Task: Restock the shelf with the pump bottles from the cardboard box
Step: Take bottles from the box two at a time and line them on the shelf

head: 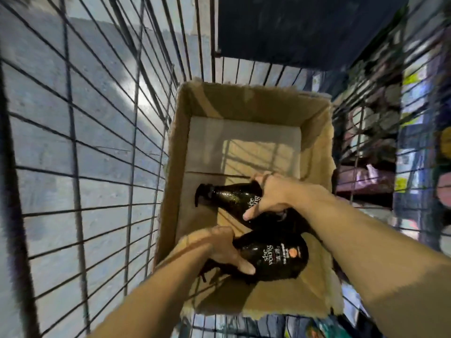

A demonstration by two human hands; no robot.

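Down inside an open brown cardboard box (246, 113) with ragged torn top edges, both bare hands are reaching for two dark, glossy pump bottles that lie on their sides on the box floor. The box itself sits within a black wire-mesh cage (80, 167), whose grid fills the left side of the view over a pale grey floor. The right hand (271, 195) is wrapped over the body of the farther dark pump bottle (231, 196), its fingers curled around the far side and the thumb pressed on the near side beside white lettering that reads "see young"; this bottle's black pump head points left, toward the box's left wall. The left hand (219, 247) is closed over the neck end of the nearer dark pump bottle (275, 257), thumb lying across the front of the bottle and the fingers tucked behind it, so its pump head is mostly hidden below the hand. That nearer bottle shows the same white lettering and a small orange round mark on its label, and it lies just beside the farther one, near the box's near right corner. Whether either bottle is lifted off the cardboard cannot be told. Beyond the mesh on the right, blurred store shelves (380, 132) hold colourful packaged goods.
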